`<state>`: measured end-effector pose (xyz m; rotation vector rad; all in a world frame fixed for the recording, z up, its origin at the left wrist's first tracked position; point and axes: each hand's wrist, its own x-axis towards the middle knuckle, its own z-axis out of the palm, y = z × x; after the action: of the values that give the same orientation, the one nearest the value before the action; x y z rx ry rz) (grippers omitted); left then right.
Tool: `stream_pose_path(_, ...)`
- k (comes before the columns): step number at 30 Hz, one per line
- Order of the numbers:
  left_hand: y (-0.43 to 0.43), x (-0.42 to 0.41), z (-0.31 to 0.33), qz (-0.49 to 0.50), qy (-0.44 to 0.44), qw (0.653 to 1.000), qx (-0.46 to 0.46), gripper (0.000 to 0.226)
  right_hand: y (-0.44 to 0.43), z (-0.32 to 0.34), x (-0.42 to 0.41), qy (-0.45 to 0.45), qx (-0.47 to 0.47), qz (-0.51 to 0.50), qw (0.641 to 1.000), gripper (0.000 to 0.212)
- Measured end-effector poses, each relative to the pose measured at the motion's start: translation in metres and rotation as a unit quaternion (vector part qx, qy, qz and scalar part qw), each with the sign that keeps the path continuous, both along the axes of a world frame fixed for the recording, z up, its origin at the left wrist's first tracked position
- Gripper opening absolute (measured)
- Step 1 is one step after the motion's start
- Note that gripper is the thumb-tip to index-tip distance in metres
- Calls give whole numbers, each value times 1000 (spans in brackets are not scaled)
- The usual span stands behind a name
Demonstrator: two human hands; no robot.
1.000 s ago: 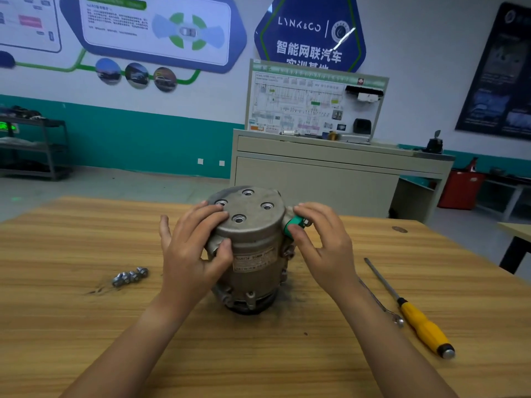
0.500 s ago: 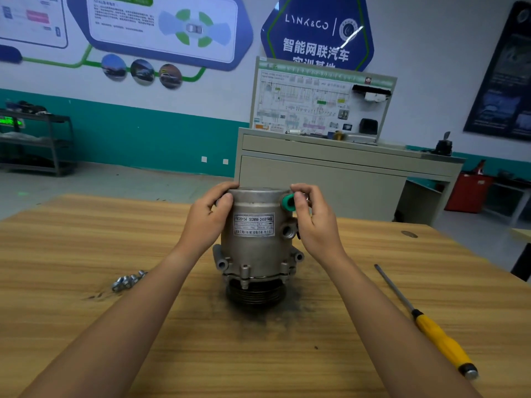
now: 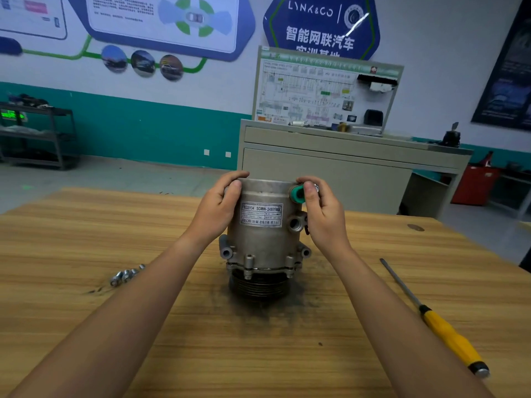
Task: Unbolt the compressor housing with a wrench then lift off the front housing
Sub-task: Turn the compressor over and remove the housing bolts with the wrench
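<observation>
- The compressor point(image 3: 264, 239) stands upright in the middle of the wooden surface point(image 3: 86, 239), somewhat toward its far edge, with the grooved pulley point(image 3: 258, 284) at the bottom and the printed label point(image 3: 261, 214) facing the person.
- A dark greasy smudge point(image 3: 287, 311) stains the wood around its base.
- The left hand point(image 3: 221, 208) grasps the upper left side of the compressor, fingers curled over the top rim and thumb against the wall.
- The right hand point(image 3: 321, 214) grasps the upper right side, with its thumb pressed beside the green cap point(image 3: 296, 193) on a port near the top.
- A small cluster of loose bolts point(image 3: 126, 275) lies on the surface toward the left edge, well apart from the compressor.
- A yellow-handled screwdriver point(image 3: 442, 331) lies toward the right edge, its handle pointing to the near right corner.
</observation>
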<state>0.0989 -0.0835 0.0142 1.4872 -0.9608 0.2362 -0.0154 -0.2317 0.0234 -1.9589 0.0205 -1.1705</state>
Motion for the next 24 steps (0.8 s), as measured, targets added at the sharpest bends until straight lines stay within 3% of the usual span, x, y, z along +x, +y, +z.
stream_pose_path(24, -26, 23, 3, -7, 57, 998, 0, 26, -16, 8, 37, 9, 60, 17, 998, 20)
